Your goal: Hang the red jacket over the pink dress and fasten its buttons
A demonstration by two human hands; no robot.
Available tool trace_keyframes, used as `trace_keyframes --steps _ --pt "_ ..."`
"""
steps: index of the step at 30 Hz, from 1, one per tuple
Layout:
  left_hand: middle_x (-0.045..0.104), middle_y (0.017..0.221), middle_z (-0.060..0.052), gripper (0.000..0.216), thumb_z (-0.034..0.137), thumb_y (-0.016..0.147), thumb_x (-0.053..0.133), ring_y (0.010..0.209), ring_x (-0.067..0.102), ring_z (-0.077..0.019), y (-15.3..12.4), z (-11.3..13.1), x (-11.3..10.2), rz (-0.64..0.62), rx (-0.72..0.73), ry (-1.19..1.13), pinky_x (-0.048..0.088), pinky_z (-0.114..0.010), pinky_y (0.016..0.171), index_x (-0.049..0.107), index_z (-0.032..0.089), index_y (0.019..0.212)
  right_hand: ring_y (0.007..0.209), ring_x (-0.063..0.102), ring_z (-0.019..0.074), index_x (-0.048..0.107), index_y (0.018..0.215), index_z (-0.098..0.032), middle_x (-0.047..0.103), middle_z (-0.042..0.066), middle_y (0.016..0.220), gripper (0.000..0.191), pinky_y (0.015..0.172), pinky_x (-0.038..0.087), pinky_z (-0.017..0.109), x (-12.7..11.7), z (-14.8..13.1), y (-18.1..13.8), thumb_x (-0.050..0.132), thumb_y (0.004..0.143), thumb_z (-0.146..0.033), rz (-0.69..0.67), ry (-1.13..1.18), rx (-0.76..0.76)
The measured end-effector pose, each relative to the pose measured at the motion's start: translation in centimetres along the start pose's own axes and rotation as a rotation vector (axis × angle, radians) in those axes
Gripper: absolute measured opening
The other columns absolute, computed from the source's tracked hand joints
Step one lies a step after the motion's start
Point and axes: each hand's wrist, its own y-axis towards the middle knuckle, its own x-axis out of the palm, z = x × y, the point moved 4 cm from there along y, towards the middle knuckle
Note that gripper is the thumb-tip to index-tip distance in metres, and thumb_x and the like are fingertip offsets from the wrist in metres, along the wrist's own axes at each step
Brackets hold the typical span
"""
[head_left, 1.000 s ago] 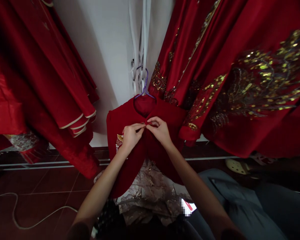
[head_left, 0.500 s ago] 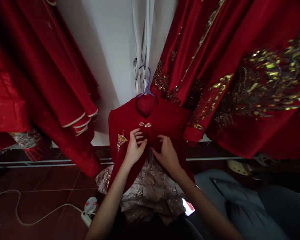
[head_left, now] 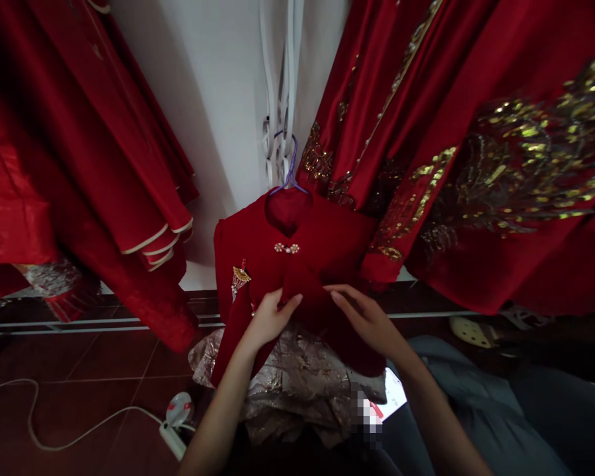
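Note:
A short red jacket (head_left: 248, 231) hangs on a purple hanger (head_left: 291, 177), its neck joined by a pearl-like clasp (head_left: 286, 248). A gold fan-shaped brooch (head_left: 240, 276) with dangling strands is on its left side. My left hand (head_left: 270, 322) is closed on the jacket's front below the clasp, thumb on the cloth and most fingers hidden. On the other front panel, my right hand (head_left: 371, 324) has thumb and fingers close together, gripping the cloth. Beneath the jacket spreads a shiny, ruffled pale garment (head_left: 302, 360).
Red garments (head_left: 129, 165) hang at left, and red gowns with gold sequins (head_left: 535, 152) at right. White metalwork (head_left: 280, 79) stands behind the hanger. A power strip (head_left: 171, 439) with a cable lies on the tiled floor. A lit phone (head_left: 393, 395) and a pale clog (head_left: 471, 332) are at right.
Both hands have moved down from just below the clasp, and my right hand has also moved outward. Their loosely spread fingers have closed on the jacket's front. More of the phone shows.

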Motion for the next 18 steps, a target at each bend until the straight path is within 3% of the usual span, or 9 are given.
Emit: trace_keyframes --steps 5,7,10,15,18 --pt "0.064 0.071 0.001 0.026 0.040 0.072 0.067 0.061 0.056 -0.0099 -0.2 -1.6 -5.3 0.428 -0.035 0.123 0.044 -0.019 0.056 0.065 0.015 0.080 0.096 0.061 0.0192 0.064 0.100 -0.024 0.065 0.005 0.104 0.023 0.084 0.050 0.033 1.2 -1.6 0.0 0.051 0.087 -0.037 0.046 0.016 -0.016" --pt "0.063 0.070 0.001 0.028 0.040 0.070 0.069 0.059 0.054 -0.0086 -0.3 -1.6 -6.4 0.557 -0.018 0.142 0.042 -0.017 0.054 0.065 0.016 0.082 0.089 0.062 0.0172 0.063 0.099 -0.022 0.065 0.006 0.101 0.023 0.076 0.052 0.030 2.6 -2.8 0.4 0.049 0.088 -0.037 -0.001 0.084 -0.014" --pt "0.064 0.072 0.000 0.032 0.044 0.070 0.067 0.058 0.055 -0.0085 -0.5 -1.4 -6.1 0.558 -0.031 0.093 0.044 -0.017 0.054 0.067 0.016 0.086 0.088 0.061 0.0158 0.059 0.106 -0.021 0.063 0.007 0.106 0.025 0.069 0.053 0.027 5.3 -4.3 1.5 0.050 0.087 -0.035 -0.061 0.160 -0.041" --pt "0.062 0.060 0.001 0.040 0.051 0.069 0.065 0.048 0.055 -0.0097 -1.5 -1.7 -5.5 0.559 -0.180 -0.120 0.048 -0.021 0.047 0.068 0.013 0.080 0.083 0.058 0.0163 0.053 0.103 -0.018 0.058 0.009 0.101 0.033 0.067 0.053 0.029 9.2 -4.1 3.4 0.064 0.075 -0.031 0.100 0.088 -0.064" --pt "0.061 0.058 0.002 0.034 0.045 0.065 0.071 0.050 0.057 -0.0099 -2.0 -1.7 -5.7 0.575 -0.177 -0.153 0.052 -0.022 0.052 0.066 0.012 0.073 0.078 0.058 0.0155 0.052 0.101 -0.018 0.059 0.007 0.094 0.037 0.066 0.053 0.029 10.6 -3.5 4.0 0.068 0.071 -0.030 0.105 0.100 -0.040"
